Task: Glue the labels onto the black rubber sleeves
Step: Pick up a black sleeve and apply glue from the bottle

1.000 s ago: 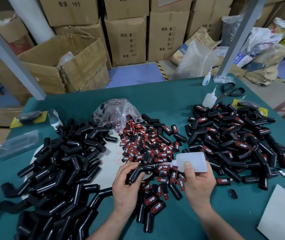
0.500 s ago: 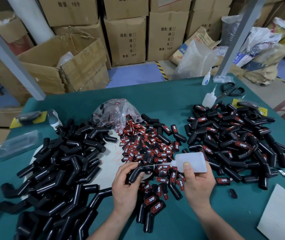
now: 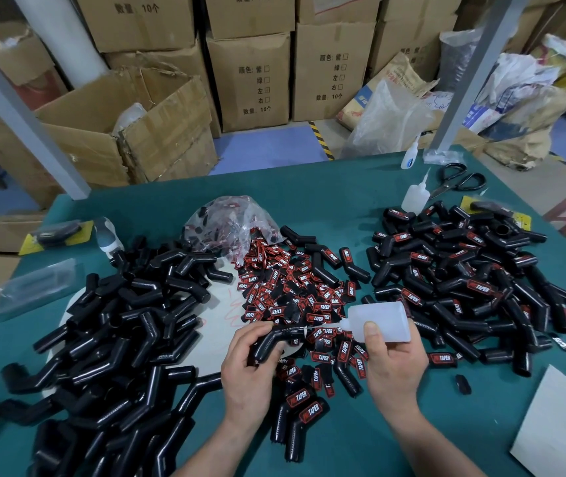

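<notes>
My left hand grips a bent black rubber sleeve above the green table. My right hand holds a translucent glue bottle on its side, with the nozzle tip touching the sleeve's upper end. A heap of red-and-black labels lies just behind the hands. Plain black sleeves are piled at the left. Sleeves with labels on them are piled at the right.
A clear bag of labels sits behind the label heap. Two more glue bottles and scissors lie at the back right. White card lies at the front right. Cardboard boxes stand beyond the table.
Almost nothing differs: both hands stay in place, with the bottle's nozzle kept against the sleeve.
</notes>
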Tool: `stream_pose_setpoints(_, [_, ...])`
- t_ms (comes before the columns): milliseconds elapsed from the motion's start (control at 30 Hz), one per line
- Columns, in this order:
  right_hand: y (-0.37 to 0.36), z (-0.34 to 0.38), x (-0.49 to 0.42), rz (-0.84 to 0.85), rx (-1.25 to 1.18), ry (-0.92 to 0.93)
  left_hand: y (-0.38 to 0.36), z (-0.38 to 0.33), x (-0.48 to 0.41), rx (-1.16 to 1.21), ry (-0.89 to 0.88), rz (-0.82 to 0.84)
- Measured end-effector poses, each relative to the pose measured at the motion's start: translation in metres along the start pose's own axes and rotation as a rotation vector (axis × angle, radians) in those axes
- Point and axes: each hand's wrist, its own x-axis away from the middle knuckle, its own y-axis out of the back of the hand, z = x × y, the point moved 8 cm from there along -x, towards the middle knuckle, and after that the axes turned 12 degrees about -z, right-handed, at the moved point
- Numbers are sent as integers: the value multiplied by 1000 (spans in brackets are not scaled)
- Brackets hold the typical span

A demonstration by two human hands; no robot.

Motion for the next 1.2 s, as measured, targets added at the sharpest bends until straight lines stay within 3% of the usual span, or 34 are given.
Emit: stream_pose_setpoints(1200, [3,-3,-7,4,26,-33,1,-4,0,-13,-2,0])
